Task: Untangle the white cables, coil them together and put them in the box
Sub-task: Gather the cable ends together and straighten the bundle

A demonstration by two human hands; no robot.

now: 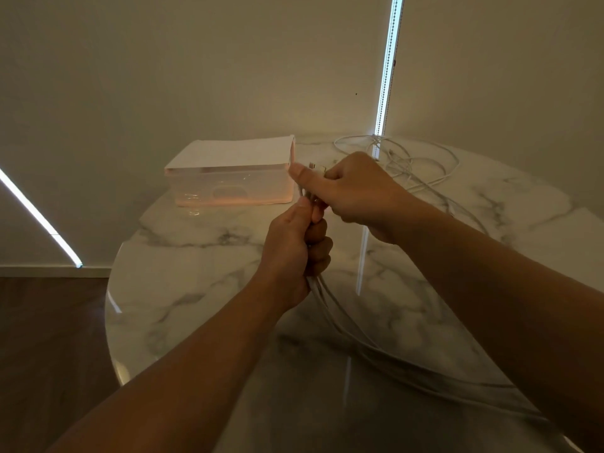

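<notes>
Above the middle of the round marble table [196,289], both my hands hold the white cables [421,171]. My left hand [294,253] grips a bunch of strands in its fist; they trail down and to the right across the table, under my right forearm. My right hand [353,188] pinches the cable ends just above my left fist, with small plug tips sticking out by my thumb. More cable lies in loose tangled loops at the table's far right. The translucent box [228,188], with a white lid on top, stands at the far left of the table.
The table is pushed against a plain wall with a bright vertical light strip [389,67]. Left of the table there is dark wooden floor [49,338]. The table edge curves round at the left and right.
</notes>
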